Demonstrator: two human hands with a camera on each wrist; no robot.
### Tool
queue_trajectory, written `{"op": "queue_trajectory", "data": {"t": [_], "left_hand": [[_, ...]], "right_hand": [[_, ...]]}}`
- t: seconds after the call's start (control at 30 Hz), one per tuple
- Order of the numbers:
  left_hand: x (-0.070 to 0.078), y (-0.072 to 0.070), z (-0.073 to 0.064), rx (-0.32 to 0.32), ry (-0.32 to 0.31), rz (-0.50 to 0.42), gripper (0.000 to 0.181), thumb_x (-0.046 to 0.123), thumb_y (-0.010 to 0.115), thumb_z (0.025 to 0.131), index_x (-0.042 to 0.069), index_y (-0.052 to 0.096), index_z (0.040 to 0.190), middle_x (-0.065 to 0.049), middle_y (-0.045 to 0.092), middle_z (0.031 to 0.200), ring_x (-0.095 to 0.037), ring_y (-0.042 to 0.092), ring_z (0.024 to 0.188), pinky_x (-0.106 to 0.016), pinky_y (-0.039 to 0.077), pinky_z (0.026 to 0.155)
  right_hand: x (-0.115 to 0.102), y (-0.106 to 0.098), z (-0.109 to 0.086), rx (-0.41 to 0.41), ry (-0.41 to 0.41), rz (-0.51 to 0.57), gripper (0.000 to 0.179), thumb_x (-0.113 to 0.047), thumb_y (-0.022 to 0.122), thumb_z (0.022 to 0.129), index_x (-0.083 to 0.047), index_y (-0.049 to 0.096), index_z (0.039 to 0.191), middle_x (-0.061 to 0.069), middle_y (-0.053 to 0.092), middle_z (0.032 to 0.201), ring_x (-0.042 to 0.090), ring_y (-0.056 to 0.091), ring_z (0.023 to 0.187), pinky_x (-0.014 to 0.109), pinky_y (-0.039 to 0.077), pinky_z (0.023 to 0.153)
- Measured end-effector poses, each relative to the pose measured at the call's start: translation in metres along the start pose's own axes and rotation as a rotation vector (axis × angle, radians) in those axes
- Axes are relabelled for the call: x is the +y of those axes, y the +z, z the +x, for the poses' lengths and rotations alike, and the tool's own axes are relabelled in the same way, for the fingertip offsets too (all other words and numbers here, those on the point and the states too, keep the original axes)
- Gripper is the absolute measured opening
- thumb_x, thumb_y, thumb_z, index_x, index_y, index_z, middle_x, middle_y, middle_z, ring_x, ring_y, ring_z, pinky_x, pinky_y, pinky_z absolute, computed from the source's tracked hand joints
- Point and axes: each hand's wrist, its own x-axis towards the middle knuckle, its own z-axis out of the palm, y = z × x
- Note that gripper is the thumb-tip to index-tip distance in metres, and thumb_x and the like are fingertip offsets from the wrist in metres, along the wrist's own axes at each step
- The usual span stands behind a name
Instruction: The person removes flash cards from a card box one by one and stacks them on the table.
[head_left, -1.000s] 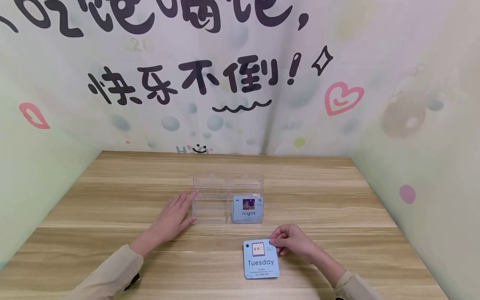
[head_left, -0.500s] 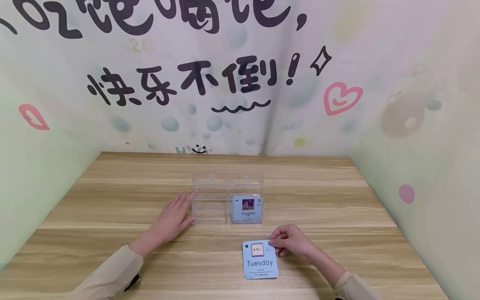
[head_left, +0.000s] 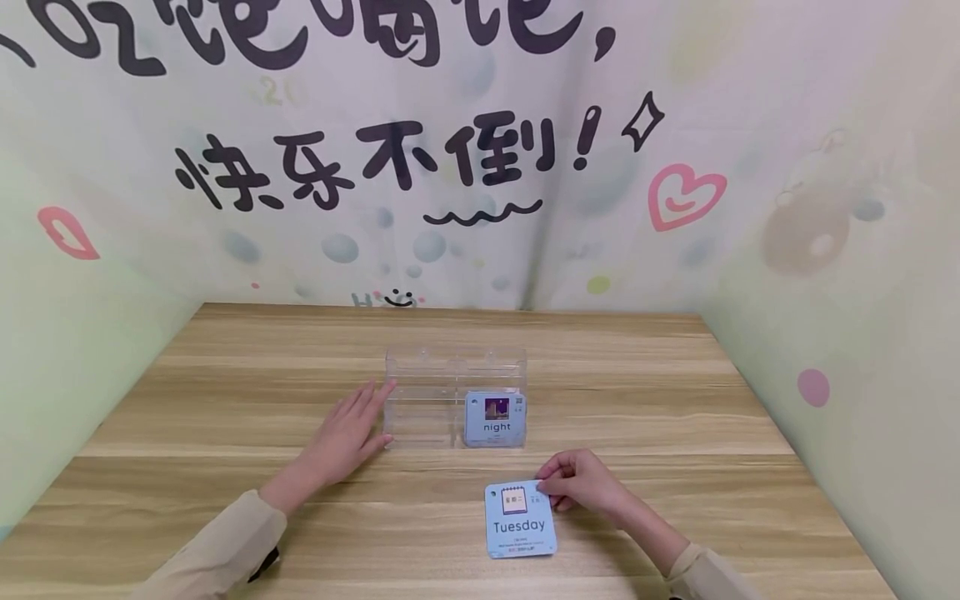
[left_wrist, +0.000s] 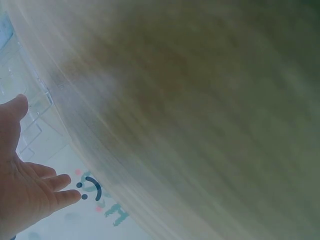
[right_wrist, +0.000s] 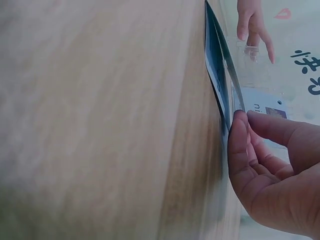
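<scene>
A clear plastic card holder (head_left: 422, 421) with several compartments stands on the table. Its lower right compartment carries a blue card reading "night" (head_left: 496, 421). My left hand (head_left: 347, 437) has its fingers extended, with index finger and thumb at the holder's left side. In front of the holder is a light blue "Tuesday" card (head_left: 520, 525), its top right corner pinched between thumb and fingers of my right hand (head_left: 585, 483). The right wrist view shows the pinched card (right_wrist: 232, 70) edge-on, a darker blue layer close beside it; whether that is a second card I cannot tell.
The wood-grain table (head_left: 262, 383) reaches back to a printed wall covering (head_left: 337, 258) with black lettering. Similar coverings rise along both sides. The left wrist view is mostly blurred tabletop (left_wrist: 200, 125).
The "Tuesday" card has shifted very slightly left. Both hands stay in nearly the same places.
</scene>
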Motion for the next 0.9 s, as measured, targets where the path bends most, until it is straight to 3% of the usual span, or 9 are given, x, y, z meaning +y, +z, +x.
{"op": "queue_trajectory", "data": {"t": [0.9], "left_hand": [[0.0017, -0.0013, -0.0002, 0.008, 0.004, -0.01, 0.075, 0.029, 0.059, 0.088, 0.012, 0.014, 0.145, -0.029, 0.028, 0.14, -0.044, 0.029, 0.127, -0.061, 0.026, 0.099]], "right_hand": [[-0.0014, 0.001, -0.0003, 0.012, -0.01, -0.031, 0.017, -0.002, 0.067, 0.076, 0.006, 0.061, 0.089, 0.005, 0.06, 0.07, 0.014, 0.056, 0.057, 0.026, 0.051, 0.051]]}}
